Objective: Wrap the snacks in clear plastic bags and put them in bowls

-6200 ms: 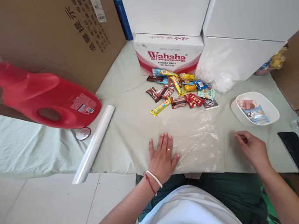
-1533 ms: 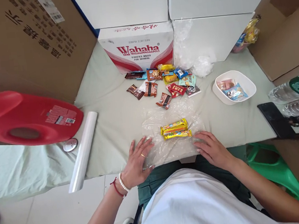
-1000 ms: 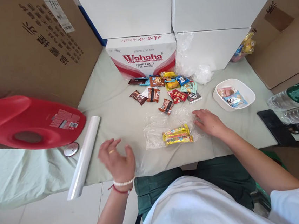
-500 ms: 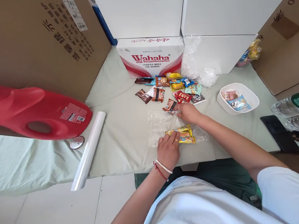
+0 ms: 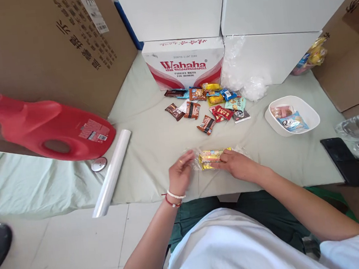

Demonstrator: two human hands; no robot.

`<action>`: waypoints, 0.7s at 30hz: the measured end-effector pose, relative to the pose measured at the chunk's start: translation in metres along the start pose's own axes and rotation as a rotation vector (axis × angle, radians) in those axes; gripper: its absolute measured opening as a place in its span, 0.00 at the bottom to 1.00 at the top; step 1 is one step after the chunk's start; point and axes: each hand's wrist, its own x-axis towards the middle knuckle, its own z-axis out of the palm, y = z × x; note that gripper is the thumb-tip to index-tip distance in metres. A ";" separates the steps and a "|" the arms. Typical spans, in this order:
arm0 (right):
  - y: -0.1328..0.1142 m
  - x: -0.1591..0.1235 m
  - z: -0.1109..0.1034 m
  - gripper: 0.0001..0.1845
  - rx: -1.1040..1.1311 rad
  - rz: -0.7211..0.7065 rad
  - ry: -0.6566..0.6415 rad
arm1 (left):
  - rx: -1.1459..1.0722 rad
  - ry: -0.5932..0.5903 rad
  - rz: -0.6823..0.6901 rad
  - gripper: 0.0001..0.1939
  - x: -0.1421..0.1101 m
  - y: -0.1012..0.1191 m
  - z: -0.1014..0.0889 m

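Several yellow snack packets (image 5: 215, 154) lie side by side at the front of the table, with clear plastic film (image 5: 196, 162) folded over them. The fingers of my right hand (image 5: 241, 165) close on the packets' right part and press the film down. At the left end of the bundle, my left hand (image 5: 180, 172) has its fingers drawn together at the film's edge; they are slightly blurred. Just beyond the bundle lies a brown wrapped snack (image 5: 206, 124), apart from both hands.
Several small wrapped snacks (image 5: 197, 94) are heaped before the Wahaha box (image 5: 185, 64). A white bowl (image 5: 313, 117) with packets stands right, near a black phone (image 5: 343, 159). Left are a film roll (image 5: 113, 172), a round tin (image 5: 99, 164) and a red jug (image 5: 55, 129).
My right hand has left the brown snack and come back to the yellow packets. My left hand has slid left off them. The film now lies folded over the packets.
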 end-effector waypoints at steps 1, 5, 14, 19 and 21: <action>-0.002 0.001 0.000 0.29 -0.007 0.007 -0.004 | -0.041 0.145 -0.116 0.15 0.004 -0.002 -0.007; -0.013 0.000 0.001 0.30 -0.021 0.059 0.020 | -0.016 0.479 -0.323 0.17 0.025 -0.001 -0.026; -0.025 -0.001 -0.002 0.30 -0.062 0.108 -0.008 | 0.291 0.164 -0.285 0.28 0.107 0.054 0.011; -0.028 -0.001 -0.005 0.31 -0.031 0.107 -0.012 | 0.576 -0.271 -0.120 0.32 0.102 0.062 0.031; -0.028 -0.003 -0.003 0.30 -0.026 0.103 -0.012 | 0.614 -0.373 -0.102 0.41 0.086 0.054 0.021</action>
